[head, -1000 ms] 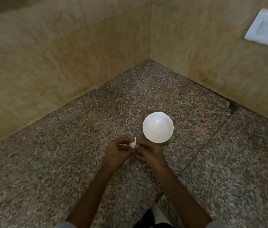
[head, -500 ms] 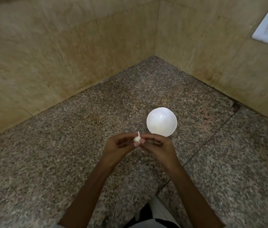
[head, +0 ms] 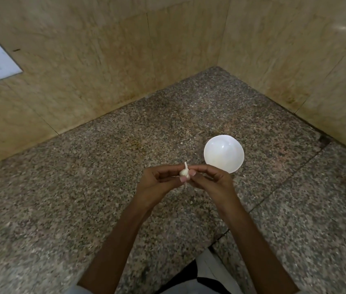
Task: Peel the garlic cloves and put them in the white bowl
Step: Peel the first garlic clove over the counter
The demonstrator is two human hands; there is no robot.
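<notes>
Still on the peeling step: garlic (head: 184, 172) pinched between my left hand (head: 155, 185) and right hand (head: 209, 182), both grips clamped on it, just above the counter (head: 83, 187). White bowl (head: 224, 153) sits right behind, looks empty. Next I'd need to tear the skin loose.

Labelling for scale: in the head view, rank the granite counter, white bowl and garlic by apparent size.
1. granite counter
2. white bowl
3. garlic, pinched between left hand and right hand, plainly smallest
</notes>
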